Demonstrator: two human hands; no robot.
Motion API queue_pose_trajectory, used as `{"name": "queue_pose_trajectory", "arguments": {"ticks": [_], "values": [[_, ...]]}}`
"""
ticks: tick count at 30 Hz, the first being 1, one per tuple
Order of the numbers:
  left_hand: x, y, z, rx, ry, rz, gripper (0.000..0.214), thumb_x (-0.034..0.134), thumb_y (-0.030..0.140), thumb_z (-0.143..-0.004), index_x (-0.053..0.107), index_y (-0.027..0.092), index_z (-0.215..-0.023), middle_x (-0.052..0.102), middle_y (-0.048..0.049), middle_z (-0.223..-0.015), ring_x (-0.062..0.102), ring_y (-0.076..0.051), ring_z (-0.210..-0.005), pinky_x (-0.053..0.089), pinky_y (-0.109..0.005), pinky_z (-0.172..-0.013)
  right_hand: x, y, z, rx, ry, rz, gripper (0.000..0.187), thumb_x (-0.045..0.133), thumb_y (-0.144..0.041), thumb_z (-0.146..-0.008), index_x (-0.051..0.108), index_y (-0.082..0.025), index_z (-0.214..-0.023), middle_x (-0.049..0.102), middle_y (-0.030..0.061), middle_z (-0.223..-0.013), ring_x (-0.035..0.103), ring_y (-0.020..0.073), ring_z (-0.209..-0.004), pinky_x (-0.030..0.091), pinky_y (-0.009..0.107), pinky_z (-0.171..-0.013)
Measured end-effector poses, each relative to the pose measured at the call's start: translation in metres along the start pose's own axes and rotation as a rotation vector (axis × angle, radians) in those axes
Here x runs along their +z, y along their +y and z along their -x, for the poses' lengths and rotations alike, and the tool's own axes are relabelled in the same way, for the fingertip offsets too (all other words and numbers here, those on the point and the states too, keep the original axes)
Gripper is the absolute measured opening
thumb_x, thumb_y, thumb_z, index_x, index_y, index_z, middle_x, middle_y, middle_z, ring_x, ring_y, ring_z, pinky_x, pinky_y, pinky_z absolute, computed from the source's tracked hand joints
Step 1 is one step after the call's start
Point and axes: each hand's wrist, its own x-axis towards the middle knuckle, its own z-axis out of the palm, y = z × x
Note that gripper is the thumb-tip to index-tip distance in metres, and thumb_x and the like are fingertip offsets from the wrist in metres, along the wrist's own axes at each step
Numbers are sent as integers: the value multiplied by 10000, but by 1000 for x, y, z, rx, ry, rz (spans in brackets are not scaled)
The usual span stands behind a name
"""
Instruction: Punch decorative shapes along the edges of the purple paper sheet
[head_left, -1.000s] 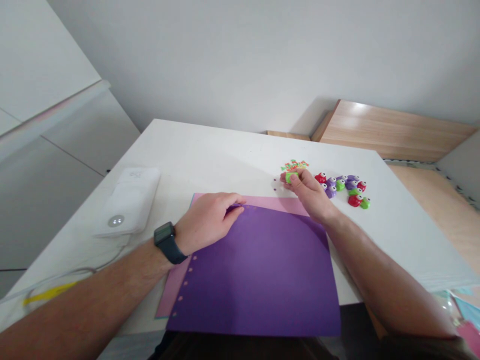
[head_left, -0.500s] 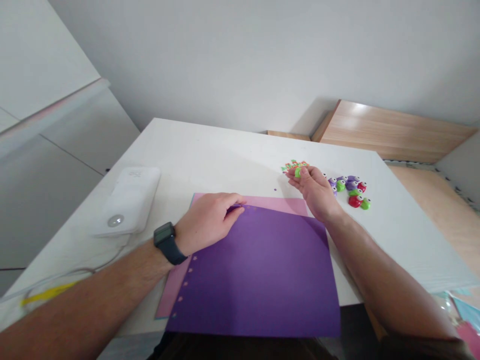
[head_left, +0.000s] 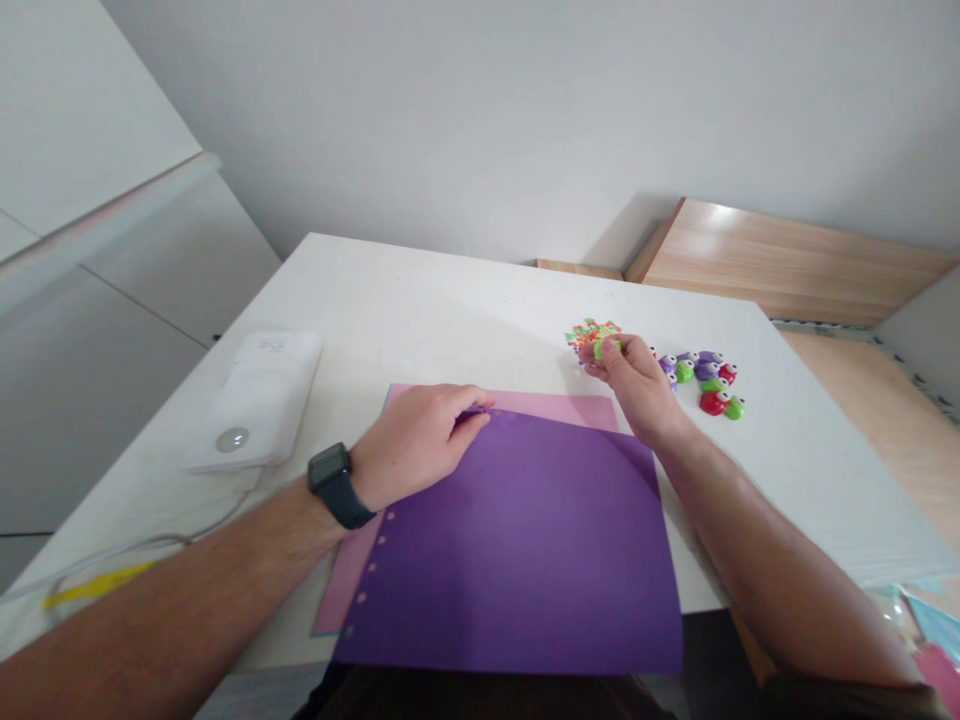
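A dark purple sheet of paper lies on a pink sheet at the near edge of the white table. Small punched holes run along its left and top edges. My left hand, a black watch on its wrist, pinches the purple sheet's top edge, fingers closed. My right hand is closed around a small green punch, held just above a heap of coloured paper bits. Right of it sits a cluster of red, green and purple punches.
A white device with a cable lies on the table's left side. A yellow tag sits on the cable near the left corner. A wooden board leans beyond the table at the right. Coloured scraps show at lower right.
My right hand carried the green punch a little right and away, from beside the pink sheet to over the heap of paper bits. My left hand stayed put.
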Motion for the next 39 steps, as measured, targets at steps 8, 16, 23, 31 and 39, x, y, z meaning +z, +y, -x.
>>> {"name": "queue_pose_trajectory", "arguments": {"ticks": [8, 16, 23, 31, 39], "values": [[0, 0, 0, -1, 2, -2, 231, 558, 296, -983, 732, 221, -1114, 778, -21, -1114, 723, -217, -1026, 545, -373, -934, 1, -2, 2, 2, 13, -68, 371, 567, -604, -955, 540, -257, -1083, 686, 48, -1125, 691, 204, -1038, 584, 418, -896], [0, 1, 0, -8, -4, -2, 239, 554, 305, -985, 730, 226, -1126, 777, -22, -1121, 721, -220, -1038, 546, -378, -939, -6, 1, -3, 5, 100, 21, 403, 583, -635, -930, 553, -251, -1047, 707, 44, -1056, 683, 205, -1021, 567, 428, -943], [0, 1, 1, -4, 2, 5, 237, 557, 305, -983, 728, 231, -1129, 777, -19, -1129, 719, -217, -1046, 543, -377, -955, -5, -2, -2, 66, 63, 50, 427, 598, -641, -915, 552, -231, -1021, 707, 48, -993, 692, 193, -902, 582, 412, -860], [-1, 0, 1, -6, -4, 2, 241, 545, 309, -988, 730, 226, -1119, 776, -28, -1124, 719, -221, -1039, 546, -384, -951, -17, -6, -6, -36, 162, 196, 424, 598, -638, -908, 586, -252, -1084, 663, 2, -909, 632, 167, -779, 561, 324, -670], [0, 0, 0, -2, -3, 0, 248, 533, 312, -995, 725, 225, -1126, 775, -35, -1128, 718, -220, -1039, 548, -385, -952, -31, -14, -3, -72, 4, 397, 415, 702, -547, -853, 630, -212, -1086, 692, 25, -870, 611, 168, -722, 526, 342, -683]]}}
